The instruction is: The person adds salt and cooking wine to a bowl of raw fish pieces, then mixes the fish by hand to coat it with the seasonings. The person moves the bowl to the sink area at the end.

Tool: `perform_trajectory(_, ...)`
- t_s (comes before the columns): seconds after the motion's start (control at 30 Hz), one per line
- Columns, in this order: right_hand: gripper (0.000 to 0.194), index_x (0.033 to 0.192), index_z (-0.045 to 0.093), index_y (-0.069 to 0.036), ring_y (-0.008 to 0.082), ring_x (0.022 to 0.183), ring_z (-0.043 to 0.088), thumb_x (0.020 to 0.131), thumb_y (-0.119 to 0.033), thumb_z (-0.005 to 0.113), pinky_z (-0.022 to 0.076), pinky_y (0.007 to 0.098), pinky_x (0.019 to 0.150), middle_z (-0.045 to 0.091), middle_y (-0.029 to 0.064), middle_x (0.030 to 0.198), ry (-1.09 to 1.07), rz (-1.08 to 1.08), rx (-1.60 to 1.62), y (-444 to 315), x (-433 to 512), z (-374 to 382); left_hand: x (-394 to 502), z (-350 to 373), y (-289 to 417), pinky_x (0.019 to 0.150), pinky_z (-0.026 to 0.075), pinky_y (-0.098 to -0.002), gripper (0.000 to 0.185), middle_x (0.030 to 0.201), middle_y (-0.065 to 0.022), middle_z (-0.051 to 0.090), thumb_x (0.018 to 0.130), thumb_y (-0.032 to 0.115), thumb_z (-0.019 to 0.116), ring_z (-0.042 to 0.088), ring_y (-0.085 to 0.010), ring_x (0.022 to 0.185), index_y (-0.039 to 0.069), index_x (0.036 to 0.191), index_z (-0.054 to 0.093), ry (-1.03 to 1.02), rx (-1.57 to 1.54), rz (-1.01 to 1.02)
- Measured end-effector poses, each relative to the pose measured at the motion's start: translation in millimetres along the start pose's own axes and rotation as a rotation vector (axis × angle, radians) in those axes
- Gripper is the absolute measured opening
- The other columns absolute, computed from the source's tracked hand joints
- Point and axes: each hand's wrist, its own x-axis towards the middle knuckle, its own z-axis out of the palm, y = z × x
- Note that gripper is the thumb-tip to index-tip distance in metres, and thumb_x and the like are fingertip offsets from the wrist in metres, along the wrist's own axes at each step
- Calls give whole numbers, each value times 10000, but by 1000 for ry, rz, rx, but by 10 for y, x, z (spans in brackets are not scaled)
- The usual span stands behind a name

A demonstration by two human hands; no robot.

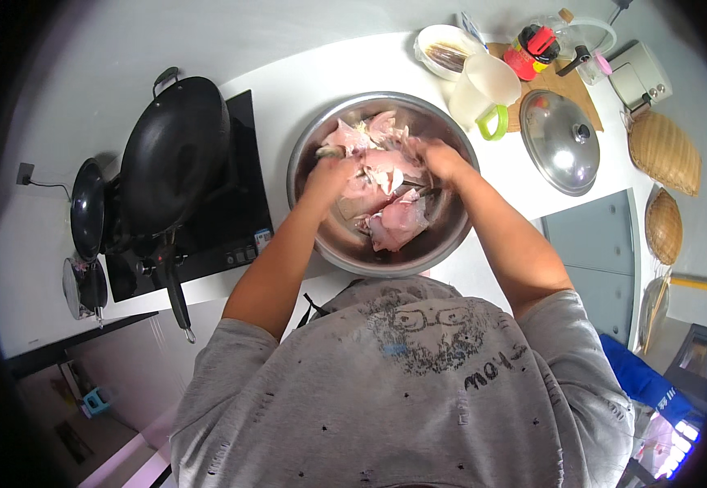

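A wide stainless-steel basin [384, 268] stands on the white counter close to my body. In it lie several pieces of raw, pale pink meat or fish [397, 222], with liquid showing at the bottom. My left hand [334, 177] reaches into the basin's left part, its fingers against the pieces there. Across from it, my right hand [439, 160] is at the upper right of the pile, touching the meat. Both hands are blurred, and their fingertips are partly hidden among the pieces, so whether either grips a piece is unclear.
A large black wok [173, 158] sits over the black induction hob [248, 165] at the left. Toward the back right are a wrapped white bowl [436, 36], a plastic jug with a green handle [481, 88], a red-capped jar [527, 58] and a domed metal lid [558, 146] beside a wooden board.
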Motion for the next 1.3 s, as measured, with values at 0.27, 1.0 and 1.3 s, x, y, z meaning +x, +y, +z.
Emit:
perform_trajectory(0.27,489,1264,453,-154,372,981,557,887,-465,449,510,550,685,509,137,1199,-166,330,697,251,32,800,240,682,-631,708,513,-356,345,933,-123,629,873,310,460,625,-215,825,27,1032,577,-371,-524,-235)
perform_trajectory(1.0,407,1043,577,-66,222,803,620,929,-422,416,505,352,750,639,104,942,-315,52,1127,-10,398,498,242,162,-46,639,516,-361,433,948,-81,617,844,384,479,620,-199,777,44,1102,557,-292,-803,-102)
perform_trajectory(1.3,601,1098,570,30,323,1050,547,883,-511,420,391,378,911,583,217,1115,333,-83,-53,342,1106,305,664,304,21,913,397,-427,517,1168,-237,522,799,429,519,540,-373,1006,15,1107,555,385,587,243)
